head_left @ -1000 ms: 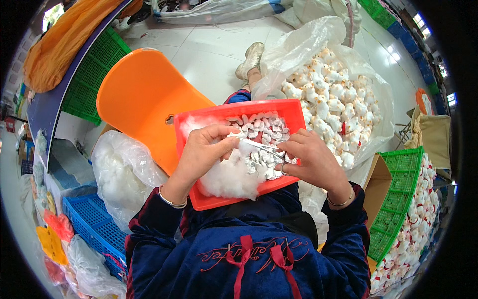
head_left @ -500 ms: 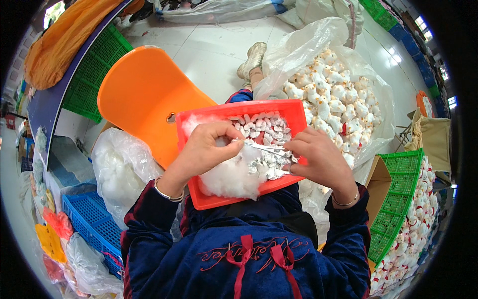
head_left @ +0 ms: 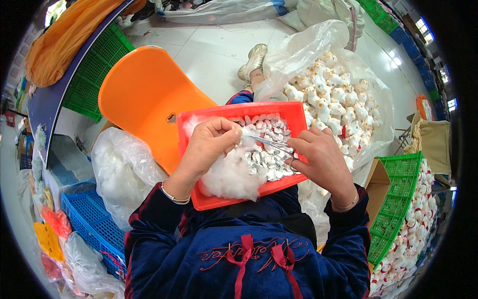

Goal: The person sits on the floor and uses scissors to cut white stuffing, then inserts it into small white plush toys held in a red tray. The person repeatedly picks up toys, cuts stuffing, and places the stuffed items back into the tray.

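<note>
My left hand point(head_left: 211, 144) pinches a small white toy point(head_left: 247, 135) over the red tray point(head_left: 249, 112) on my lap. My right hand point(head_left: 318, 157) grips metal tweezers point(head_left: 271, 142) near the tray's right edge, tips at the toy.

We see a red tray point(head_left: 209, 199) with white stuffing point(head_left: 231, 174) and small silver-white pieces point(head_left: 269, 154) in it. Orange chair shell point(head_left: 144, 99) behind it. Our jacket point(head_left: 199, 259) is dark blue with red embroidery and red ribbon ties. Clear plastic bag point(head_left: 318, 50) full of white toy figures point(head_left: 338, 99) with yellowish and red touches. Green crates point(head_left: 393, 199) right, another green crate point(head_left: 94, 74) upper left, blue crate point(head_left: 89, 224) lower left. Orange cloth point(head_left: 64, 40) on a dark blue shelf edge. Floor point(head_left: 214, 45) is pale grey-white tile.
</note>
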The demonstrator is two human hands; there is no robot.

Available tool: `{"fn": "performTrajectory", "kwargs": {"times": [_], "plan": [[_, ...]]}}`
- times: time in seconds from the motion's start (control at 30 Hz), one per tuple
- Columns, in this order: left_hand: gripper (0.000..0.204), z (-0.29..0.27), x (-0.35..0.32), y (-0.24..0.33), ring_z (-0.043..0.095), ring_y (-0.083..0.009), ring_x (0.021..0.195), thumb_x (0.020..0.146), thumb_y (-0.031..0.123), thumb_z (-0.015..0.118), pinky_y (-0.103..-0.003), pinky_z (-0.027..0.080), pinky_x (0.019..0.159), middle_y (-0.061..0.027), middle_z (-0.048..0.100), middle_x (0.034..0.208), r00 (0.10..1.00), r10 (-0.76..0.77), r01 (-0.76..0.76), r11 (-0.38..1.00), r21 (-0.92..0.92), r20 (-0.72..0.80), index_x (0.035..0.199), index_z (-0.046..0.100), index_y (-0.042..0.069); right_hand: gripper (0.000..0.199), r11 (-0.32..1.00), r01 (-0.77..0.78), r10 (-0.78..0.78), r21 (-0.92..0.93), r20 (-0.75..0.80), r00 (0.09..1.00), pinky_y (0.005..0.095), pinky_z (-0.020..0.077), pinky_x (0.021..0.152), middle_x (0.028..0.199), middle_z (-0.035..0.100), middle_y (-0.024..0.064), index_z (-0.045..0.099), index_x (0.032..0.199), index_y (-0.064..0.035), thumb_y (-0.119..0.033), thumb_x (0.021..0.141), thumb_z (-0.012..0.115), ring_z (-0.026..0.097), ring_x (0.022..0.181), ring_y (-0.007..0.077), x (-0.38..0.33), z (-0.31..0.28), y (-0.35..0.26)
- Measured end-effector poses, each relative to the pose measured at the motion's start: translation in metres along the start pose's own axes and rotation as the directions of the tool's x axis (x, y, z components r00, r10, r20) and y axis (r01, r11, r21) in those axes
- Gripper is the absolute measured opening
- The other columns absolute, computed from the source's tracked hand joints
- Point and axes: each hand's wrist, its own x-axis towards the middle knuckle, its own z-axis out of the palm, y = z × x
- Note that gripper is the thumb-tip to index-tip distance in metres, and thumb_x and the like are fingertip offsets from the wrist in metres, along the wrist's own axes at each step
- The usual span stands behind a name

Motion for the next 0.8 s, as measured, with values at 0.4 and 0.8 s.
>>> {"fn": "performTrajectory", "kwargs": {"times": [0.4,0.8], "plan": [[0.008,-0.008,0.003,-0.007,0.05,-0.0036,0.061,0.094,0.011,0.068,-0.021,0.04,0.055,0.0012,0.062,0.075,0.997,-0.014,0.008,0.997,-0.071,-0.08,0.097,0.067,0.004,0.068,0.985,-0.031,0.043,0.173,-0.072,0.996,0.0461,0.0424,0.101,0.116,0.06,0.0142,0.063,0.121,-0.0039,-0.029,0.064,0.091,0.052,0.12,0.0361,-0.003,0.005,0.012],[0.012,-0.002,-0.003,-0.006,0.052,-0.0038,0.064,0.096,0.013,0.071,-0.021,0.041,0.055,0.0016,0.064,0.08,0.998,-0.056,0.056,0.997,-0.058,0.003,0.102,0.069,0.003,0.032,0.995,0.019,-0.017,0.1,-0.022,1.0,0.0409,0.0406,0.08,0.09,0.065,0.0037,0.074,0.107,-0.0149,-0.027,0.078,0.081,0.061,0.092,0.0248,-0.001,0.018,0.01]]}}
